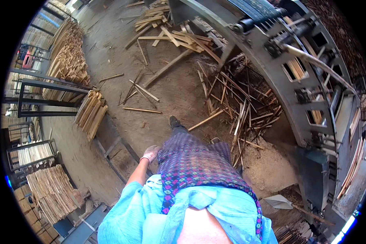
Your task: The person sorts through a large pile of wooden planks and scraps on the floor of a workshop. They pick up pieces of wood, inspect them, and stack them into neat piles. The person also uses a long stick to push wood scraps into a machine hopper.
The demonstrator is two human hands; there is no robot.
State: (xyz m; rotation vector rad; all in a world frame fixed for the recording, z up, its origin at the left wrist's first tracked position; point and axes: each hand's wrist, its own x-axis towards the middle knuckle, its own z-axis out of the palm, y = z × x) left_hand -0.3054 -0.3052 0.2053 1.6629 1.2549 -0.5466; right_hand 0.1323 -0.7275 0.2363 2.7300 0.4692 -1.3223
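My left hand (151, 154), in a pale glove, hangs beside the patterned apron (199, 162) at my hip. Its fingers look loosely apart, and I see nothing held in them. The nearest things to it are the apron's edge and a dark metal rail frame (118, 144) low on the left. My right hand is out of sight. One dark shoe (174, 121) is forward on the dirt floor, and part of the other shows at the apron's hem.
A long machine with a metal side frame (268, 67) curves along the right. Under it lie tangled wood strips (242, 105) and a sawdust heap (268, 166). Loose boards (179, 38) litter the floor ahead. Stacked slats (91, 112) stand at left by a black metal frame (49, 81).
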